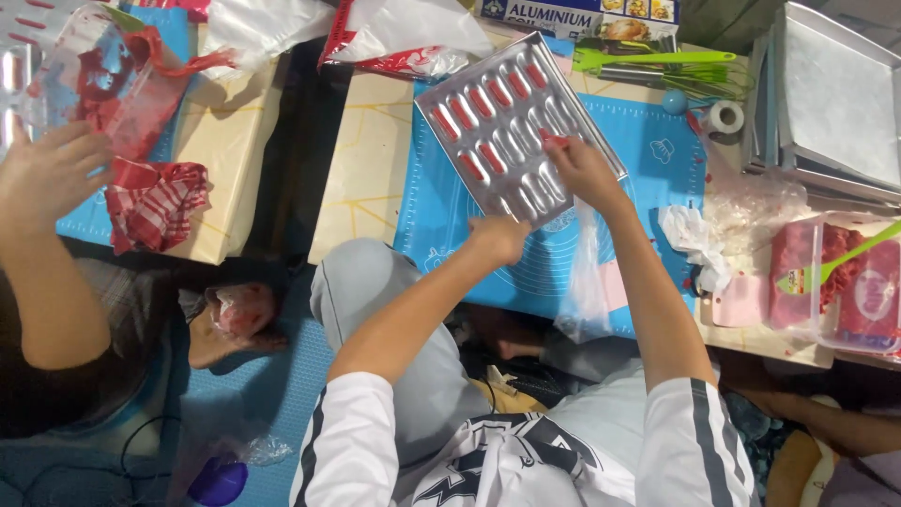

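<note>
1. The left hand (497, 237) grips the near edge of a metal mould tray (514, 127), fingers curled round its rim, holding it tilted above a blue mat (648, 160)
2. The right hand (580, 169) rests on the tray's right side, fingertips pinching a small red piece (554, 141) at one of the oval hollows – several hollows already hold red filling
3. To the right, a clear tub of red mixture (845, 282) with a green spatula (831, 266) in it
4. Far left, another person's hand (47, 174) touches a red-smeared plastic bag (99, 80) – a red checked cloth (155, 202) lies just beside it
</note>
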